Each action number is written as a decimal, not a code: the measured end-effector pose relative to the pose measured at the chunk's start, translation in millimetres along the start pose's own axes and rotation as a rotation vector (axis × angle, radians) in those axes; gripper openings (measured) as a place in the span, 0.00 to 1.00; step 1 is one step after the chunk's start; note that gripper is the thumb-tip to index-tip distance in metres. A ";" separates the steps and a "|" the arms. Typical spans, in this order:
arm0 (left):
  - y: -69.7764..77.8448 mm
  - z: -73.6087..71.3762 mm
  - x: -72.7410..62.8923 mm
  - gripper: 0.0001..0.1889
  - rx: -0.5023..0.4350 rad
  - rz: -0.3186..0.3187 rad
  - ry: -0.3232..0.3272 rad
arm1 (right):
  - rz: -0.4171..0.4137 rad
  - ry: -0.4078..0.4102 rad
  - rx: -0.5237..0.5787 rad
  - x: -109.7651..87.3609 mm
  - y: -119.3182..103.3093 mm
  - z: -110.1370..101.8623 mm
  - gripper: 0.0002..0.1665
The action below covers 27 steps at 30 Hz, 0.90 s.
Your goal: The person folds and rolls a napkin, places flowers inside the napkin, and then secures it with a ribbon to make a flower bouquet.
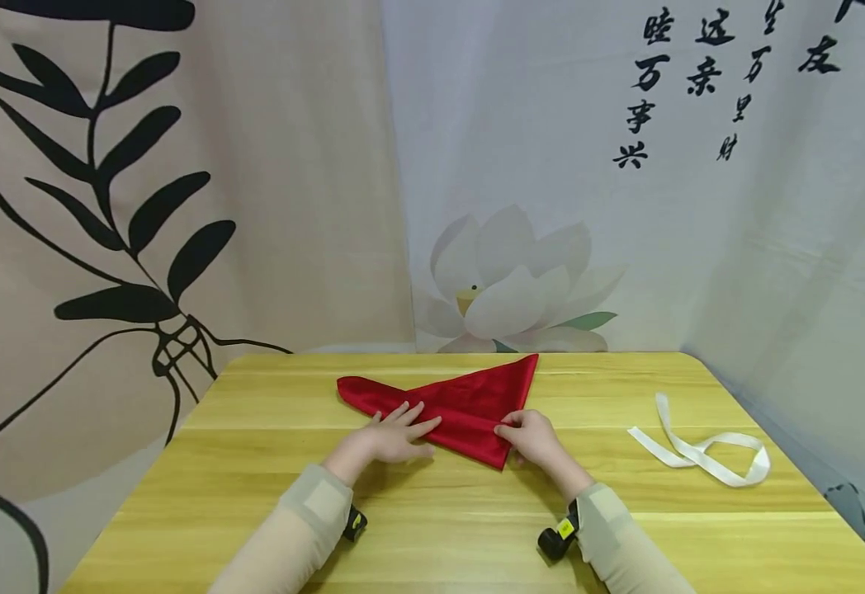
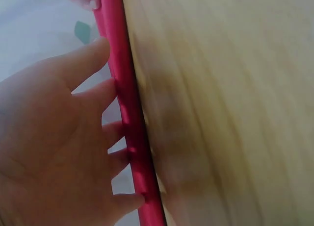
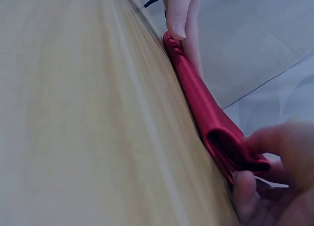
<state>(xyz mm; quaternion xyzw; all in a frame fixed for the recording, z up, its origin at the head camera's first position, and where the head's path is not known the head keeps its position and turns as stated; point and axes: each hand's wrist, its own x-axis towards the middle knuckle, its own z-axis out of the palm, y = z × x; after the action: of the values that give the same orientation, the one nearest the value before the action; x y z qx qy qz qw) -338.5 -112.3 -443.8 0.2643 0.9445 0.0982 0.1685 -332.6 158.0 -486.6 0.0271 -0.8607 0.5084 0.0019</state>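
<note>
A shiny red cloth lies folded on the wooden table, with one point reaching up to the back edge and a narrow rounded end at the left. My left hand rests on its near folded part, fingers spread and straight. The right hand pinches the fold near the cloth's right end between thumb and fingers. In the right wrist view, the open end of the rolled red cloth shows layers beside the right fingertips. From the left wrist, the left fingers lie against the cloth's long edge.
A white ribbon lies in a loose loop on the right of the table. Behind the table hangs a printed curtain with black leaves, a lotus and writing. Black wrist cameras sit at both cuffs.
</note>
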 end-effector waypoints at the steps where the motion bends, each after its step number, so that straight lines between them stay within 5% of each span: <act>1: 0.0 0.9 0.2 0.33 -0.001 -0.006 -0.005 | -0.007 0.002 -0.015 -0.3 0.1 -0.1 0.05; 14: -0.4 4.1 6.1 0.35 -0.020 -0.021 -0.064 | -0.106 0.013 -0.186 0.3 1.4 -1.5 0.08; 22: -0.9 1.1 7.8 0.36 -0.021 -0.021 -0.105 | -0.276 0.022 -0.330 2.5 1.8 -4.5 0.14; 27: 7.6 -4.3 7.8 0.35 0.001 -0.046 -0.109 | -0.277 0.046 -0.372 3.0 2.7 -4.8 0.16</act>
<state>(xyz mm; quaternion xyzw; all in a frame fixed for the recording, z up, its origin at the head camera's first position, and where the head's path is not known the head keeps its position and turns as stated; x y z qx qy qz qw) -342.8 -102.1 -439.8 0.2478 0.9397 0.0795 0.2219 -335.9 163.3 -486.5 0.1326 -0.9274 0.3364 0.0963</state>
